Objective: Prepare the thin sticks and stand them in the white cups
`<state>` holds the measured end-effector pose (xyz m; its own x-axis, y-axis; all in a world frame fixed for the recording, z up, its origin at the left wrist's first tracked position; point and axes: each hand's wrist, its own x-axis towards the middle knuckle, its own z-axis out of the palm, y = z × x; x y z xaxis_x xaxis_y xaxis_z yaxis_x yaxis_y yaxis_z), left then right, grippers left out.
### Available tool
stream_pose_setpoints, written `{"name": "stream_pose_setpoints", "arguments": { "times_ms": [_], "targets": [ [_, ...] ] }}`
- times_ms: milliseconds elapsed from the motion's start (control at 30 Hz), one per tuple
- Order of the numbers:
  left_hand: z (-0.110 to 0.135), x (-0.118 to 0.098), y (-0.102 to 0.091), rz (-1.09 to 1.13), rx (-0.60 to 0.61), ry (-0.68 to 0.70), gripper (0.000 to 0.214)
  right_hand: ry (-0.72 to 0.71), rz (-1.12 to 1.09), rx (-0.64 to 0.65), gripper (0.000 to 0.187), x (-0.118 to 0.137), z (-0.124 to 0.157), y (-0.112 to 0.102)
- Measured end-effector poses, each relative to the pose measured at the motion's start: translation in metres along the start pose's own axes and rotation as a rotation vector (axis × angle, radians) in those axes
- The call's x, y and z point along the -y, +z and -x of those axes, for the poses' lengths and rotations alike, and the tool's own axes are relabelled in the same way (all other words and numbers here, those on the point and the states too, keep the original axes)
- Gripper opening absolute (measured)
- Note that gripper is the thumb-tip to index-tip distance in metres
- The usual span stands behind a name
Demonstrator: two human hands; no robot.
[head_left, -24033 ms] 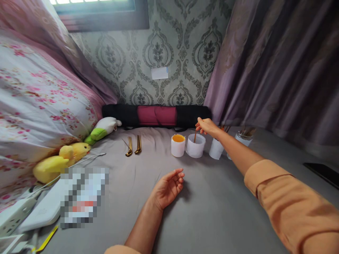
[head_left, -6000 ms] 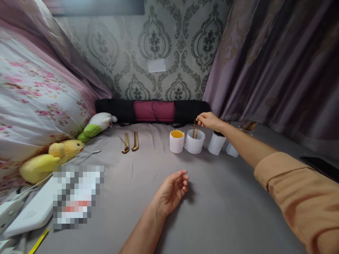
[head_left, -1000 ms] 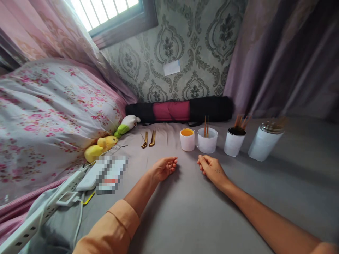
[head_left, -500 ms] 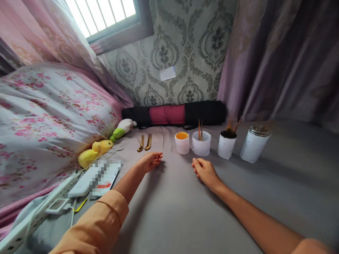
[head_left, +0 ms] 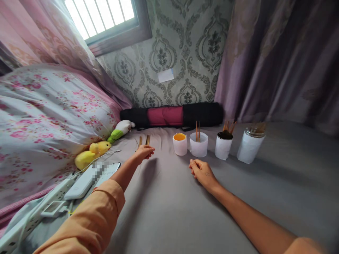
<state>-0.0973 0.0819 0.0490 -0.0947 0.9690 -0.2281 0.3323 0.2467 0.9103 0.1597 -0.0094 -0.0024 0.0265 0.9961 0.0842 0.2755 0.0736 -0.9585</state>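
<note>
In the head view, the left hand is held low over two small bundles of thin gold-coloured sticks, which are laid on a smooth grey cloth sheet; their near ends are covered by the hand, while their far ends are seen beyond it; its fingers are loosely curled and partly open, but whether a stick is touched or gripped cannot be told. The right hand is placed well apart, near side of the containers; its fingers are curled in with the thumb laid against them, and nothing can be seen held.

Just beyond the right hand, a wide, low, white cylindrical cup is stood upright; two slender orange-brown sticks are held upright in it, just apart from each other. Beside it, on the side of the left hand, a narrower white cup with an orange inside is set; on the other side, a white-wrapped cylinder with a dark rim and a taller white-wrapped jar with a metallic rim are ranged, both filled with brown sticks. Behind, a long black-and-maroon fabric roll is laid against the wall.
</note>
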Motion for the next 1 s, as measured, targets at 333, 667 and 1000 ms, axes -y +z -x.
{"name": "stream_pose_setpoints", "arguments": {
  "times_ms": [333,667,1000],
  "targets": [
    [-0.008,-0.024,-0.024,-0.236,-0.129,0.044,0.013,0.018,-0.002,0.003,0.039,0.000,0.000,0.001],
    [-0.019,-0.028,-0.035,-0.394,-0.224,0.027,0.013,0.003,-0.006,0.003,0.040,0.001,0.000,0.000],
    [-0.037,-0.020,-0.048,-0.566,-0.274,0.031,0.004,0.042,-0.002,0.004,0.039,0.008,0.003,0.000]
  ]
}}
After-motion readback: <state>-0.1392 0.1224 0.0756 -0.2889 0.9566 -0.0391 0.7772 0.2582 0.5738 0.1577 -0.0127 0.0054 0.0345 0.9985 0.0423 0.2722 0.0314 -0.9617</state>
